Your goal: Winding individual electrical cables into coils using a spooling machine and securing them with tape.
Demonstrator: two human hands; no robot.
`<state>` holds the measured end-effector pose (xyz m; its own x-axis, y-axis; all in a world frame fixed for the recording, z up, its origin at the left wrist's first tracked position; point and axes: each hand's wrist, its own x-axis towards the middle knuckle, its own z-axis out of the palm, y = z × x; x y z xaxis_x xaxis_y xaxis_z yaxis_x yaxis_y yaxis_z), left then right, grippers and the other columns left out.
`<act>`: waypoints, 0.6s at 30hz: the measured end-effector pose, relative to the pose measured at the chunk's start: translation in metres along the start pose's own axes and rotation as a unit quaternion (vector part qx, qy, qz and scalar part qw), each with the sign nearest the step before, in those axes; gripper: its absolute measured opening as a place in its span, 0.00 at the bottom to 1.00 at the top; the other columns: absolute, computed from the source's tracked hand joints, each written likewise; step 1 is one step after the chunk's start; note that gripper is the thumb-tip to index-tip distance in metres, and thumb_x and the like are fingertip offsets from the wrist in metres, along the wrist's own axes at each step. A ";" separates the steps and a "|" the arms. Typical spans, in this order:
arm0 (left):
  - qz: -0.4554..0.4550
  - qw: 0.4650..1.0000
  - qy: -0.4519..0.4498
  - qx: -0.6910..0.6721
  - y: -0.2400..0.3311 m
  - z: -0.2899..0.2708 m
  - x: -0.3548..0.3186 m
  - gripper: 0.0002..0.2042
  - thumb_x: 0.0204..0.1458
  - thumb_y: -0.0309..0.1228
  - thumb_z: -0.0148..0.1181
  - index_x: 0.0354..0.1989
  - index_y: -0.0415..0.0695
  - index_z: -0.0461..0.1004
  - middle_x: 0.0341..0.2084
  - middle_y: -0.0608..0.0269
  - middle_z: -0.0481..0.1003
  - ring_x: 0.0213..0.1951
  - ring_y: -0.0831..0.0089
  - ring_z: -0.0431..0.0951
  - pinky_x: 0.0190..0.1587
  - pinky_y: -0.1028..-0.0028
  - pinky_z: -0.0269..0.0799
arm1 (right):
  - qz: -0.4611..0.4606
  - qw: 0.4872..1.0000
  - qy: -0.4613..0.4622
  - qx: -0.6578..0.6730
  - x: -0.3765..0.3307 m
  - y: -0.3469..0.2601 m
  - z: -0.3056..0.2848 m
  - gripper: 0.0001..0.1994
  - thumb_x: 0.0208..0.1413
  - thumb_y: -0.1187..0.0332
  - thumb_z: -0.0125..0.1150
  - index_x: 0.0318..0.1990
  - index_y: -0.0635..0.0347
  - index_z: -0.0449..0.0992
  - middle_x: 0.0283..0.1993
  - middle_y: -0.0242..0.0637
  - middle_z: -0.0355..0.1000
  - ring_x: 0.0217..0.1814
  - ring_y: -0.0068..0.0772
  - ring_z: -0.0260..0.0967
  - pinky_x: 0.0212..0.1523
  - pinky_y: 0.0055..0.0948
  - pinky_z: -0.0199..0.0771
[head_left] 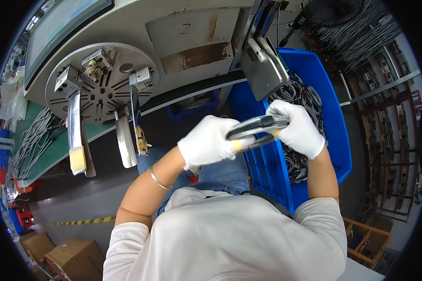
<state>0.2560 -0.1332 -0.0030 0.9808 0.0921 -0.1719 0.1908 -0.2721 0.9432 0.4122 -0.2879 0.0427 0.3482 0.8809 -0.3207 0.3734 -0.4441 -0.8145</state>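
Observation:
Between my two gloved hands, in front of my lap, is a coiled cable bundle (260, 125), grey and black. My left hand (210, 142), in a white glove with a yellow patch at a fingertip, is closed around the coil's left end. On its right end my right hand (296, 126), gloved the same way, is closed too. The coil is held up near the left wall of a blue bin (333, 136), where several similar coiled cables (309, 100) lie. The finger detail is partly hidden and a little blurred.
At the left stands a machine with a round slotted metal disc (102, 84) and long metal arms (75, 126). Loose grey cables (35, 140) lie on a green bench (51, 157). A metal plate fixture (262, 70) hangs over the bin. Cardboard boxes (77, 257) are at the lower left.

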 end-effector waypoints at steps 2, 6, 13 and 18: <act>-0.012 1.000 0.012 0.020 0.009 0.004 0.000 0.13 0.50 0.38 0.63 0.28 0.38 0.72 0.16 0.60 0.73 0.20 0.73 0.75 0.27 0.74 0.70 | -0.172 0.954 0.165 -0.180 0.003 0.005 0.016 0.06 0.46 0.77 0.64 0.32 0.62 0.75 0.25 0.31 0.72 0.26 0.24 0.71 0.28 0.20 0.69; -0.038 0.993 0.004 -0.107 0.008 0.006 0.002 0.13 0.51 0.36 0.64 0.27 0.38 0.72 0.15 0.64 0.72 0.19 0.79 0.73 0.25 0.77 0.70 | -0.202 0.962 0.135 -0.123 0.000 -0.004 0.017 0.05 0.45 0.80 0.62 0.29 0.62 0.73 0.23 0.32 0.70 0.26 0.21 0.70 0.27 0.20 0.67; -0.077 0.951 -0.102 -0.281 0.003 0.012 -0.006 0.11 0.52 0.34 0.62 0.29 0.37 0.71 0.18 0.64 0.74 0.19 0.80 0.74 0.22 0.81 0.72 | -0.162 0.970 0.163 -0.074 0.023 0.017 0.007 0.06 0.44 0.80 0.63 0.26 0.64 0.71 0.22 0.34 0.68 0.24 0.17 0.66 0.26 0.22 0.65; -0.010 0.949 -0.119 -0.291 -0.005 0.006 0.000 0.12 0.52 0.36 0.62 0.27 0.38 0.72 0.17 0.65 0.73 0.19 0.79 0.74 0.23 0.80 0.72 | -0.159 0.961 0.172 -0.145 0.014 0.008 0.002 0.06 0.45 0.79 0.64 0.24 0.65 0.70 0.19 0.37 0.66 0.22 0.18 0.65 0.24 0.23 0.65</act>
<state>0.2555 -0.1377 -0.0095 0.9717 -0.1453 -0.1861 0.2232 0.3091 0.9245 0.4185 -0.2791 0.0309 0.4210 0.8959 0.1418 0.7144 -0.2311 -0.6605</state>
